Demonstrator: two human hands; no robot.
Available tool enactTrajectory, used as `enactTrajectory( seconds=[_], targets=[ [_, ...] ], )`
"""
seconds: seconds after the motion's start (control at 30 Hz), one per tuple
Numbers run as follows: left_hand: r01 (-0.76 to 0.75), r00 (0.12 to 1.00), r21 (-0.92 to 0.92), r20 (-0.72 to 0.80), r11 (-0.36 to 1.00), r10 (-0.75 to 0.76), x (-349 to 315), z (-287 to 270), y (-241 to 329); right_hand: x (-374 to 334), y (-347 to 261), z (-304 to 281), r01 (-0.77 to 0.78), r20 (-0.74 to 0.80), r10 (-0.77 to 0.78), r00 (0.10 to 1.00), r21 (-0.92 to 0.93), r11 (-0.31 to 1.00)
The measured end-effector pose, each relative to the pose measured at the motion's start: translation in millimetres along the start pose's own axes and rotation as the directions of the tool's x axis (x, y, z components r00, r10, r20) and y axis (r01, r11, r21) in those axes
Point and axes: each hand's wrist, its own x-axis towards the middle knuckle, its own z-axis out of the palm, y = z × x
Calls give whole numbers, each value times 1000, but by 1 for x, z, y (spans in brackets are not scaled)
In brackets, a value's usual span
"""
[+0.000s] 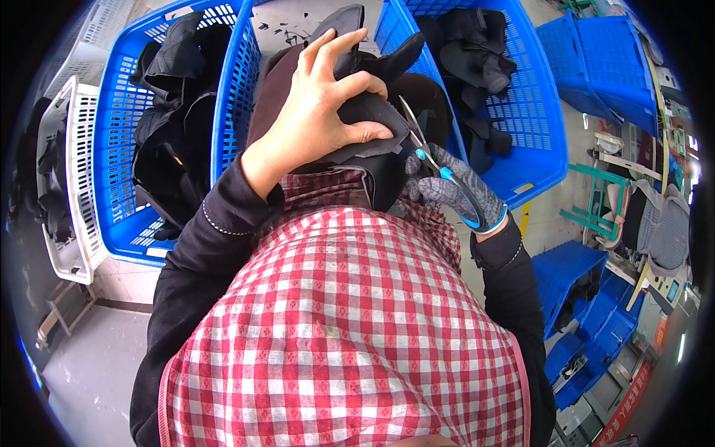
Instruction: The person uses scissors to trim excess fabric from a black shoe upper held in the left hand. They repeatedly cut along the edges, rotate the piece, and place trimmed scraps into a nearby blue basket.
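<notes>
My bare left hand (316, 100) is closed on a dark grey fabric piece (376, 115) over my lap, pinching it between thumb and index finger while the other fingers stand raised. In a grey knitted glove, my right hand (471, 185) grips scissors (417, 138) with blue-and-black handles. Their blades are parted and point up and away from me, just right of the fabric's edge. More black pieces (402, 59) lie beyond my left hand, partly hidden by it. A red-and-white checked apron (320, 298) covers my front.
Blue plastic baskets holding dark fabric pieces flank me, one left (234, 104) and one right (540, 119). A white basket (86, 171) stands farther left. Stacked blue crates (588, 63), a teal frame (592, 197) and more blue bins (566, 272) are off to the right. Dark scraps (279, 31) dot the far floor.
</notes>
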Motion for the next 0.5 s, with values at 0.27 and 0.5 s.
enactTrajectory(
  seconds=[0.27,0.5],
  targets=[
    [11,1000,18,-13,1000,-11,-1,1,-3,0,-15,-1,9,-37,-18,999,-215,977],
    [207,976,-36,-56,978,-209,-5,7,-6,1,-27,0,61,-81,-131,988,-570,819]
  ],
)
